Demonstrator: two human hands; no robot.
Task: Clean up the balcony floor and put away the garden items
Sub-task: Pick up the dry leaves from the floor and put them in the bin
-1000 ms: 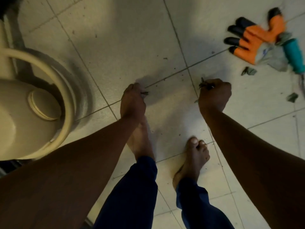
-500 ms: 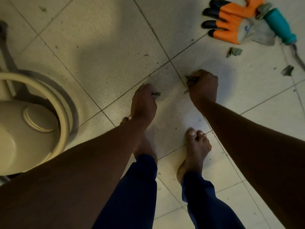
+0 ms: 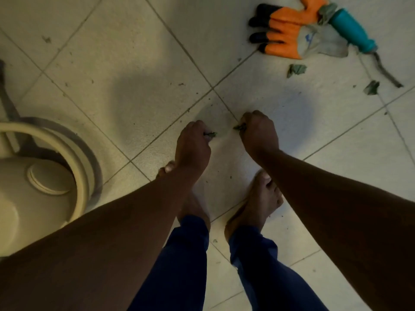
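Observation:
Both my hands hang low over the pale tiled floor [image 3: 139, 70], just ahead of my bare feet. My left hand [image 3: 193, 147] is curled and pinches a small dark green leaf scrap [image 3: 210, 134] that pokes out at its fingertips. My right hand [image 3: 258, 131] is curled too and grips another leaf scrap [image 3: 239, 127]. The two hands are close together, almost facing. Two loose leaf pieces, one [image 3: 296, 70] and another [image 3: 372, 88], lie on the tiles farther right. An orange and black garden glove [image 3: 283, 39] lies at the top right beside a hand tool with a teal handle [image 3: 350, 33].
A large cream plastic container with a round cap and hoop handle [image 3: 45, 176] stands at the left edge, close to my left arm. Small dark specks of dirt are scattered over the tiles. My feet and blue trouser legs fill the lower middle.
My hands have drawn closer together, each still holding its leaf scrap. The view has shifted, so the glove and tool sit higher and farther left than before.

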